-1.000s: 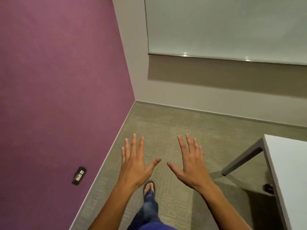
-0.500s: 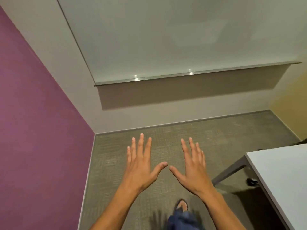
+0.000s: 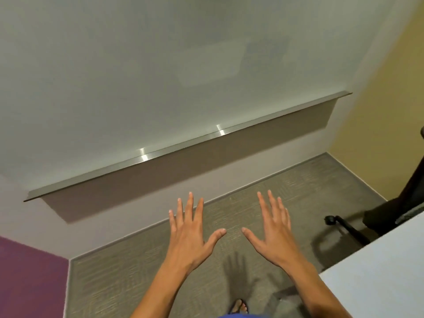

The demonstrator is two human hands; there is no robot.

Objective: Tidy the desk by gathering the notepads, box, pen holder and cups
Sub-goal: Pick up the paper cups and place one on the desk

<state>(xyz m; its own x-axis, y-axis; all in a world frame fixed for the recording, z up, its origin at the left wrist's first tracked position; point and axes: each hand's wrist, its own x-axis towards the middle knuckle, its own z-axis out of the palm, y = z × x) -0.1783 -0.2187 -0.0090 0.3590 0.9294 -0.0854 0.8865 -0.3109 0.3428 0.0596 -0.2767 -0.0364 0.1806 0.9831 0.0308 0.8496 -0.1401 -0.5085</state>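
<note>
A: Where are the hands?
B: Both are held out over the carpet [image 3: 142, 283], backs up. The left hand [image 3: 190, 235] and right hand [image 3: 273, 235] have straight, spread fingers and hold nothing; the thumbs point toward each other, apart.
A: And the desk?
B: Its smooth white corner [image 3: 378, 278] sits at the near right, just beside the right forearm. No notepads, box, pen holder or cups show on that part.
A: Anything else?
B: A glossy whiteboard [image 3: 137, 76] with a metal tray [image 3: 183, 145] on the far wall, a black chair base [image 3: 348, 228] at right, a sandalled foot [image 3: 238, 306] below.
</note>
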